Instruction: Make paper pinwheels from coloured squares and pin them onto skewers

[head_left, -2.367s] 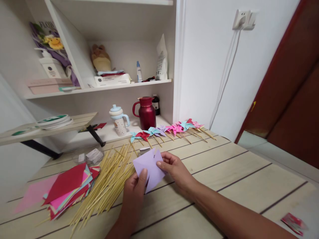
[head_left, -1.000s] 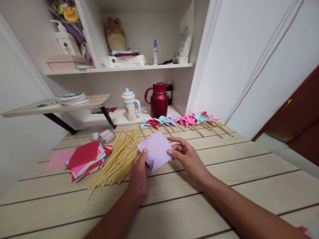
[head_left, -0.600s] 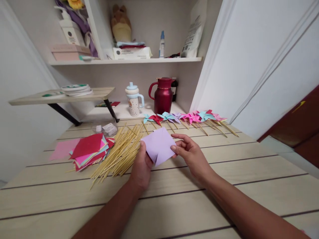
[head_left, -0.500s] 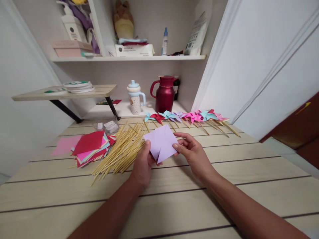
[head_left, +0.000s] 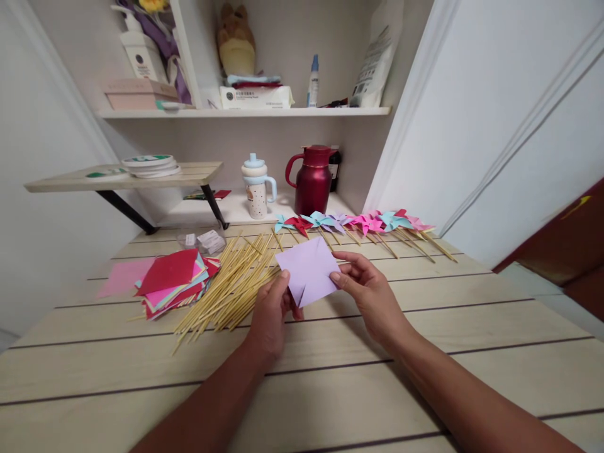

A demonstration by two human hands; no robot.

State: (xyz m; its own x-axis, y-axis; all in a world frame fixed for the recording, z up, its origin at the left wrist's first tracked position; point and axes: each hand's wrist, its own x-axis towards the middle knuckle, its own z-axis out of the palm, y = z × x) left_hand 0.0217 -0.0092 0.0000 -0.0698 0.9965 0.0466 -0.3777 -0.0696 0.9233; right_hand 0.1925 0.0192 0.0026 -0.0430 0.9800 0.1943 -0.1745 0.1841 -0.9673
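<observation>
Together the left hand point(head_left: 270, 311) and right hand point(head_left: 370, 294) pinch opposite edges of 1 lilac paper square point(head_left: 307, 271) above the surface point(head_left: 425, 327), beside bamboo sticks point(head_left: 226, 286).

Lilac paper square point(head_left: 309, 272), maroon jug point(head_left: 312, 182), pale yellow sticks point(head_left: 231, 286)

Wooden table point(head_left: 472, 352); stack of coloured paper squares point(head_left: 172, 280) at left, just beside pile of bamboo sticks point(head_left: 226, 283); row of finished pinwheels point(head_left: 358, 223) along far edge; red jug point(head_left: 312, 181) and spouted cup point(head_left: 256, 187) on low shelf behind
</observation>
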